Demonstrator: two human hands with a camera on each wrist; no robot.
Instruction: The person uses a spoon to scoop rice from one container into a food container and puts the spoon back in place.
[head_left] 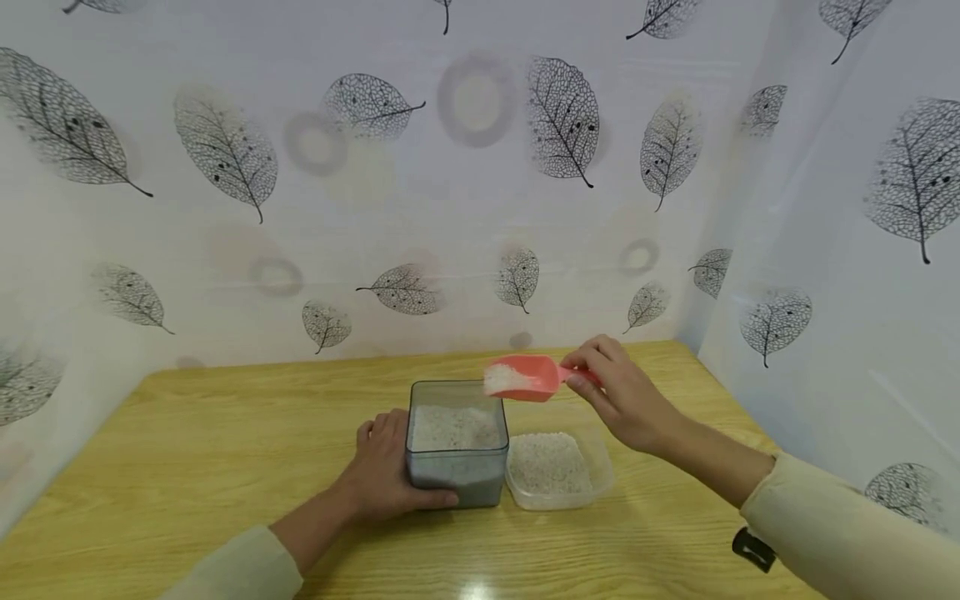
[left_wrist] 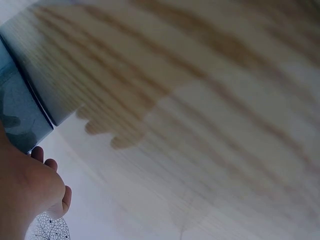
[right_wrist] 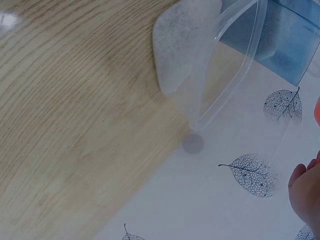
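A square grey see-through container (head_left: 461,482) holds pale grains (head_left: 453,427) that look like rice. My left hand (head_left: 384,473) grips its left side, thumb across the front; in the left wrist view, fingertips (left_wrist: 51,164) show past the container's corner. My right hand (head_left: 626,398) pinches the handle of a pink scoop (head_left: 538,377), held level above the container's right rim. White grains (head_left: 506,380) fill the scoop's front part. Just below and right of the scoop, a clear plastic tub (head_left: 602,468) with more grains (head_left: 551,462) stands beside the container.
The wood-grain table (head_left: 225,467) carries both vessels. A white leaf-patterned sheet (head_left: 480,200) rises behind the table's back edge and along the sides. A small black object (head_left: 753,549) sits under the right sleeve (head_left: 817,508).
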